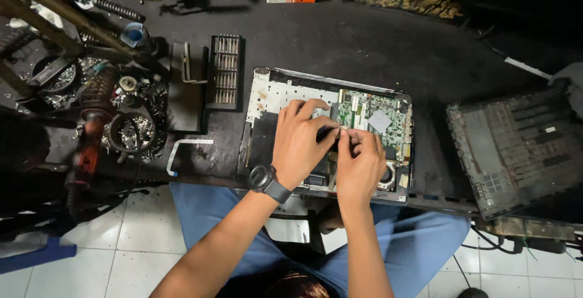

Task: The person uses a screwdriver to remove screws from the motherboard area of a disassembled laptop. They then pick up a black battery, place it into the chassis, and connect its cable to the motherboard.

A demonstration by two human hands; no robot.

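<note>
Dark, cluttered workbench [364, 43] carries an opened laptop chassis [267, 94] at its near edge, green motherboard [370, 113] exposed. Right lies the removed bottom cover [516, 146]; left, a screwdriver bit set [225, 70]. Left hand [299, 143] and right hand [359, 164] meet, fingertips pinching a small part over the board.

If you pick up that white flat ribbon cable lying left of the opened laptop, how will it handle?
The white flat ribbon cable is thin and already bent at a corner, so it probably flops and weighs very little. Lying flat on the dark workbench, it may be hard to pinch. It likely creases if bent sharply.
</note>
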